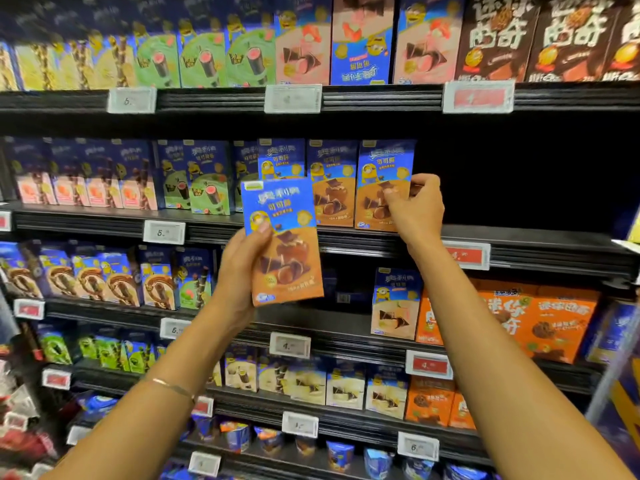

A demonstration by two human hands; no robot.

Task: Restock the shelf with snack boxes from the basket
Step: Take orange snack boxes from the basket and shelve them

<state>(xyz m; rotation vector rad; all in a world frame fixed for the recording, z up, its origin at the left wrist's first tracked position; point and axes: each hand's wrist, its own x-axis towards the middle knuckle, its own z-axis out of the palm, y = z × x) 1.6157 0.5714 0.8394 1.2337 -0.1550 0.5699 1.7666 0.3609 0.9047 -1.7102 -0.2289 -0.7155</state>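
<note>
My left hand (240, 268) grips a blue and orange snack box (284, 240) upright in front of the shelves, thumb on its front face. On the second shelf (519, 242) stand three matching boxes in a row. My right hand (415, 207) pinches the right edge of the rightmost shelf box (375, 188), thumb on its front and fingers behind it. To the right of that box the shelf is dark and bare. No basket is in view.
Rows of other snack boxes fill the shelves above (301, 46), to the left (121, 178) and below (540, 320). Price tags (164, 232) line each shelf edge. Small cups (339, 455) stand on the bottom shelf.
</note>
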